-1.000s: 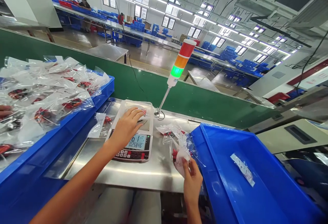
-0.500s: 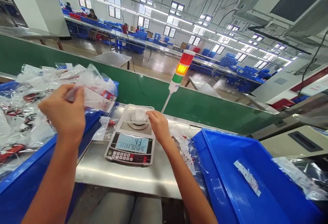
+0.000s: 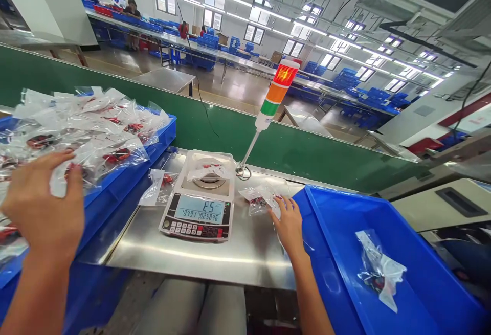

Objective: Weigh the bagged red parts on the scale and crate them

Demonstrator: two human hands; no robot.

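Wandering past this line, on the far left there's a blue plastic tote heaped with clear poly bags, each with some red-and-black part inside. The person's left hand is right over the heap, fingers spread fairly wide and curled around what looks like a bag edge, though honestly I can't tell if it's actually pinching anything. Those bags look light, floppy and a bit slippery, so I'd guess the easy spot to grab is the loose film at a corner, not the lump inside.

Moving right along the stainless steel table, a small labelled bag lies just left of a digital scale, and another clear bag sits on its pan. Behind that, a stack light glows red on a thin pole.

Right of the scale, a crumpled bag rests on the steel. The right hand is open, its fingertips just touching that bag, with no real grip. Past it, a second blue tote has one bag lying inside.
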